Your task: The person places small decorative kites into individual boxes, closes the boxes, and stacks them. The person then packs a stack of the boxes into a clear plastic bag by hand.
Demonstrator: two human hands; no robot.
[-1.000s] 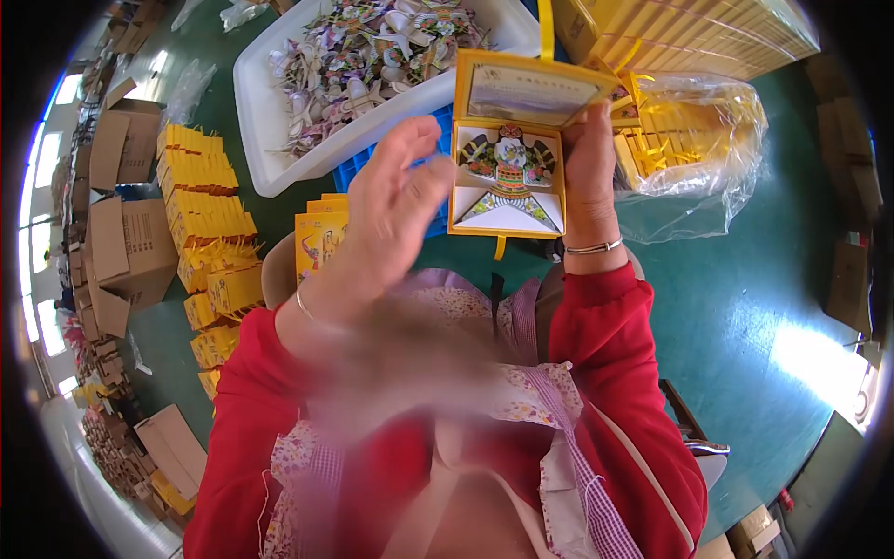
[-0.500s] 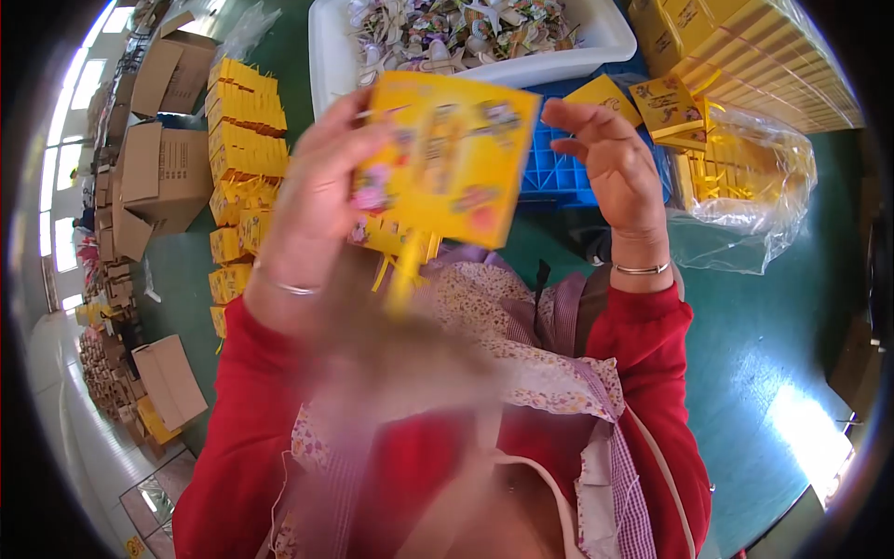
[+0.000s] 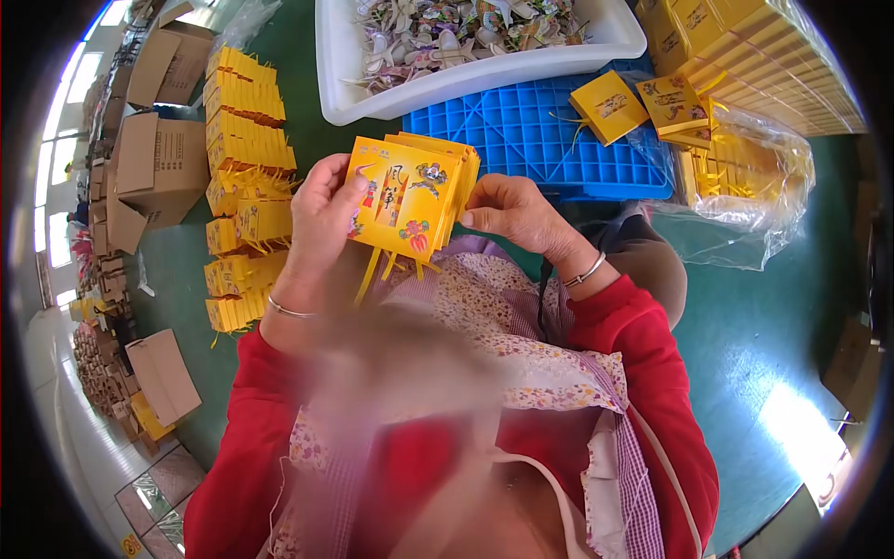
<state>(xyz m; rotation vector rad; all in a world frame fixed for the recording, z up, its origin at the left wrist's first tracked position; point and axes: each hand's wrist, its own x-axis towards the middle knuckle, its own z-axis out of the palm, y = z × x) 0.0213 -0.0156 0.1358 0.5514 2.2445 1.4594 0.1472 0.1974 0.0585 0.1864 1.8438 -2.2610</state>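
My left hand (image 3: 321, 207) grips a small stack of flat yellow boxes (image 3: 396, 197) by its left side, thumb over the front one. The front box bears dark printed characters and colourful figures, and yellow ribbons (image 3: 371, 272) dangle below the stack. At the stack's right edge, my right hand (image 3: 523, 216) has its thumb and fingers closed together against the boxes. Its fingertips are partly hidden, so how firmly they hold cannot be made out. The stack is held upright above my lap, over a floral apron (image 3: 466, 303).
Ahead stands a white tub (image 3: 494, 74) of small patterned pieces, beside a blue plastic crate (image 3: 521, 140). Yellow boxes (image 3: 610, 107) lie on the crate's right end. Rows of yellow boxes (image 3: 244, 140) stand at left, near open cartons (image 3: 163, 168). Clear plastic (image 3: 745, 233) wraps more boxes at right.
My right hand has come in from the right, from open and apart to closed at the stack's edge. The stack has lowered and turned, showing several boxes behind the front one.
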